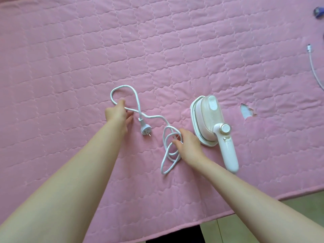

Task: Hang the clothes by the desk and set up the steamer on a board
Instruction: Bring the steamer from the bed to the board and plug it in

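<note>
A white and pale pink handheld steamer lies on a pink quilted cover, its handle pointing toward me. Its white braided cord runs left in loops and ends in a white plug lying between my hands. My left hand pinches the cord at the far loop. My right hand holds the coiled part of the cord just left of the steamer's base.
The cover has a small torn hole right of the steamer. A thin white cable and a dark purple object lie at the far right edge. The cover's near edge drops to a pale floor at lower right.
</note>
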Demonstrator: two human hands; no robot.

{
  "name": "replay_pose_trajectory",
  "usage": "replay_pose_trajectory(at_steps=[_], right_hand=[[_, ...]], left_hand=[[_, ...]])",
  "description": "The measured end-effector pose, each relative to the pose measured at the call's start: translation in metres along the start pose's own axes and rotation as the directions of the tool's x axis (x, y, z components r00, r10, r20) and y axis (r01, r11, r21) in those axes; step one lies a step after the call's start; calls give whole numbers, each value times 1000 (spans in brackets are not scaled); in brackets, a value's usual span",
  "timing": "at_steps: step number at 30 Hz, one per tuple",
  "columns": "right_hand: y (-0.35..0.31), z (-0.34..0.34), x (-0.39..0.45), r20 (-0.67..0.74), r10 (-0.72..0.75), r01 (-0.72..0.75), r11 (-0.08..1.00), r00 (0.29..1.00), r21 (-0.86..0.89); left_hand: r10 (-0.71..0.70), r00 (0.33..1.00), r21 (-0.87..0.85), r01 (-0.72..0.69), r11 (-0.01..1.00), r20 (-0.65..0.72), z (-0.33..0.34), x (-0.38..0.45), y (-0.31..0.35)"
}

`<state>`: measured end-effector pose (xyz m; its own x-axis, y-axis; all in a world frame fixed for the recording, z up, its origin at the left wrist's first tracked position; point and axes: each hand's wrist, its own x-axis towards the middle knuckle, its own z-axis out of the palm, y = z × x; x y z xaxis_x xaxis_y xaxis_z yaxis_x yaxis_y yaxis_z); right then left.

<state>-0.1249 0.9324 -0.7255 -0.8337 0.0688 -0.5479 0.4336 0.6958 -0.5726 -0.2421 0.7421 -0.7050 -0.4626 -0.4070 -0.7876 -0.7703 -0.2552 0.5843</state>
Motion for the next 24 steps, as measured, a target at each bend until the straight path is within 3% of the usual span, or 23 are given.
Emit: replay_pose_trajectory(at_steps=[4, 8, 10, 17, 24], right_hand=[[-2, -1, -13, 41, -230, 233, 969, 972, -87], [-2, -3, -17, 47, -315, 319, 934, 948, -159], [-4, -8, -16, 18, -309, 308, 938, 951, -160], [-13, -34, -16, -63, -301, 293, 950, 952, -111], [-30, -55, -29, -138, -47, 72, 980, 989, 186]], left_hand=[[-40, 993, -138, 56, 989, 114, 7, 2, 25], [48, 968, 132, -83, 988, 246, 9, -4, 36], [105, 948, 246, -184, 952, 301, 8, -7, 36], [163, 842, 334, -372, 866, 514, 10, -37, 23], [21, 803, 402, -322, 857, 596, 1, -70, -8]])
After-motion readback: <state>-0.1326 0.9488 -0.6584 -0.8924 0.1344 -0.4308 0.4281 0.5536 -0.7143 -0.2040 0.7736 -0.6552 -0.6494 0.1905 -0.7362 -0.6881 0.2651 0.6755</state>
